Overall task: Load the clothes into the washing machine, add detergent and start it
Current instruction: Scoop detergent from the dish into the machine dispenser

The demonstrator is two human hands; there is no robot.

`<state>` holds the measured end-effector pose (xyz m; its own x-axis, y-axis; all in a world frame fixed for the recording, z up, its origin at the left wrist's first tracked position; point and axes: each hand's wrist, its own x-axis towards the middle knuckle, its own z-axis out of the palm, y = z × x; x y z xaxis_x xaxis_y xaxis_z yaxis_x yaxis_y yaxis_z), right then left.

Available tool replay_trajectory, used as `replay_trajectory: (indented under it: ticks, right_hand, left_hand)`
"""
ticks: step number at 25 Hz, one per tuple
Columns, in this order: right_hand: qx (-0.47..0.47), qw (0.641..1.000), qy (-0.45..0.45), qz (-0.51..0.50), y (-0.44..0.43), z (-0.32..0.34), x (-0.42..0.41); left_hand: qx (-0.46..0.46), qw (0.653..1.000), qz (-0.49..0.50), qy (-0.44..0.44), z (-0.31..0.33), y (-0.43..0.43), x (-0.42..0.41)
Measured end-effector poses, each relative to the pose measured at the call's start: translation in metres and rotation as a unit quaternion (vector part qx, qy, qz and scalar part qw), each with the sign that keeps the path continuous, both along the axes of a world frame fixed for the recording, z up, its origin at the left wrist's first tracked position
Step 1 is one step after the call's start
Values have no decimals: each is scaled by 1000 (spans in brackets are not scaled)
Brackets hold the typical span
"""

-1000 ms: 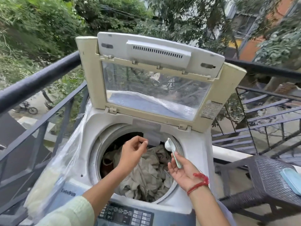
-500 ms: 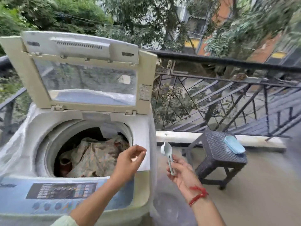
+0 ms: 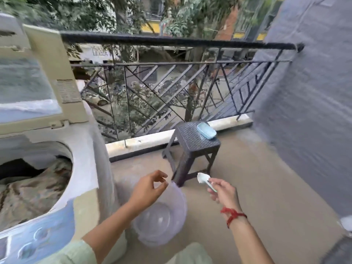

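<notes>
Standing open, the cream top-loading washing machine [image 3: 85, 149] leaves its drum free for loading; crumpled beige clothes [image 3: 34, 189] already lie inside. Just right of the machine, the left hand [image 3: 147, 189] hovers above a clear round plastic tub [image 3: 162, 221] on the concrete floor [image 3: 257, 187], grip loose and empty. Farther right, the right hand [image 3: 222, 191] has its grip pinched on a small white plastic scoop [image 3: 202, 178], probably bound for the pale blue box [image 3: 206, 130] on the dark woven stool [image 3: 196, 143], a surface beside the black balcony railing [image 3: 171, 42].
</notes>
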<state>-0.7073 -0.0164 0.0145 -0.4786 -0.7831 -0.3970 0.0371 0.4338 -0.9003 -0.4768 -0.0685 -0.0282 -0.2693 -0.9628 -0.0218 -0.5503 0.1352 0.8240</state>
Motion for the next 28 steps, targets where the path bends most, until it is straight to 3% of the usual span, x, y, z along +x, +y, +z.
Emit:
replay_trajectory:
  ticks: [5, 15, 21, 28]
  right_hand:
    - [50, 999, 10, 0, -59, -50, -96]
    - [168, 971, 149, 85, -319, -170, -311]
    - [150, 946, 234, 165, -455, -231, -335]
    - [140, 916, 302, 223, -539, -289, -318]
  left_hand:
    - [-4, 987, -64, -150, -27, -58, -66]
    - [147, 977, 30, -151, -107, -252, -278]
    - [161, 972, 62, -160, -139, -316, -323]
    - [171, 964, 125, -162, -166, -330, -311]
